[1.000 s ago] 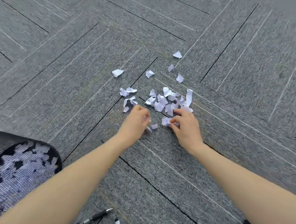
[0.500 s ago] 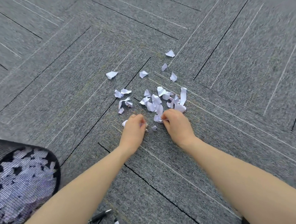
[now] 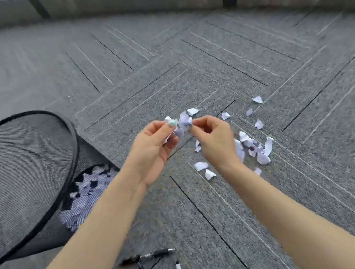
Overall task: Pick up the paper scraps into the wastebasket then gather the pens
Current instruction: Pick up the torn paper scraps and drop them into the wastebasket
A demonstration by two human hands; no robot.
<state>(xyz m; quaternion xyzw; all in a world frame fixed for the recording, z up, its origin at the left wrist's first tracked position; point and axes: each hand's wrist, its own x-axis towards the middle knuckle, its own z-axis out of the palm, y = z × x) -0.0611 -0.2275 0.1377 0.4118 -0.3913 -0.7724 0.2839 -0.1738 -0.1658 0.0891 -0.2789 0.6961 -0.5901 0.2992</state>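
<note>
Left hand (image 3: pixel 151 147) and right hand (image 3: pixel 215 141) raised above the carpet floor (image 3: pixel 238 75), fingertips pinched together on a small clump of paper scraps (image 3: pixel 183 122). More loose scraps (image 3: pixel 252 147) scattered on the carpet at 3 o'clock of the hands. Mesh wastebasket (image 3: pixel 25 166) at 8 o'clock, scraps inside; pens (image 3: pixel 154 255) on the floor at 6 o'clock.
</note>
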